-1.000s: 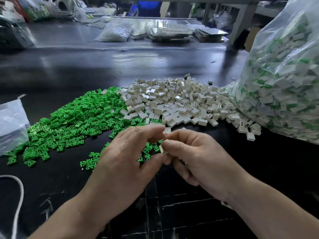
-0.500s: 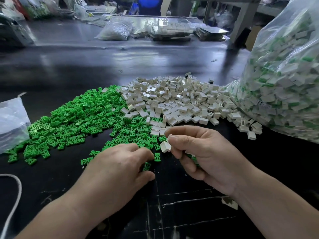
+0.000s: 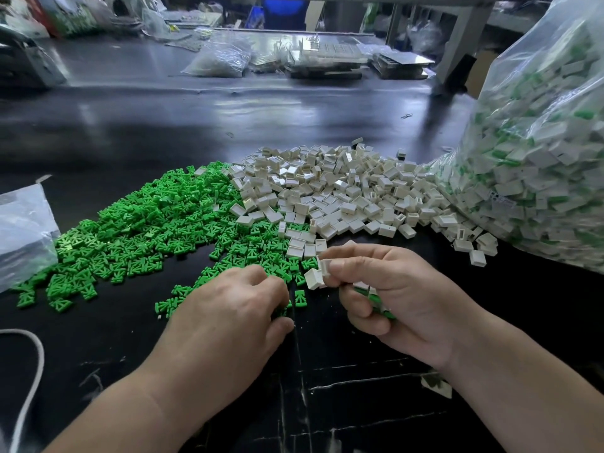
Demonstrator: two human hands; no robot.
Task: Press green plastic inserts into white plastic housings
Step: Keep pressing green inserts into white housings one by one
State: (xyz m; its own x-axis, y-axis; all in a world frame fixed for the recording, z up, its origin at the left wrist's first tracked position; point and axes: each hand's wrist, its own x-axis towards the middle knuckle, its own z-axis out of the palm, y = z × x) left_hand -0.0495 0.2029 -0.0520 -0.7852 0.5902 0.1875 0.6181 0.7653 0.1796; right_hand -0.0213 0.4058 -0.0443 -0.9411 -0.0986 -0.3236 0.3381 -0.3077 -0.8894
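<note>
A wide heap of green plastic inserts (image 3: 147, 223) lies on the black table, left of a heap of white plastic housings (image 3: 333, 194). My right hand (image 3: 392, 295) pinches white housings (image 3: 315, 276) between thumb and forefinger, and more pieces with green showing sit in its curled palm. My left hand (image 3: 228, 318) lies knuckles up on the near edge of the green heap, fingertips curled down among the inserts. Whether it holds one is hidden.
A big clear bag (image 3: 539, 152) of assembled white and green parts stands at the right. A smaller clear bag (image 3: 23, 230) lies at the left edge, with a white cord (image 3: 32, 371) below it. Trays and bags crowd the far side of the table.
My left hand dropped away from my right hand onto the green inserts. My right hand stayed in place, still pinching white housings.
</note>
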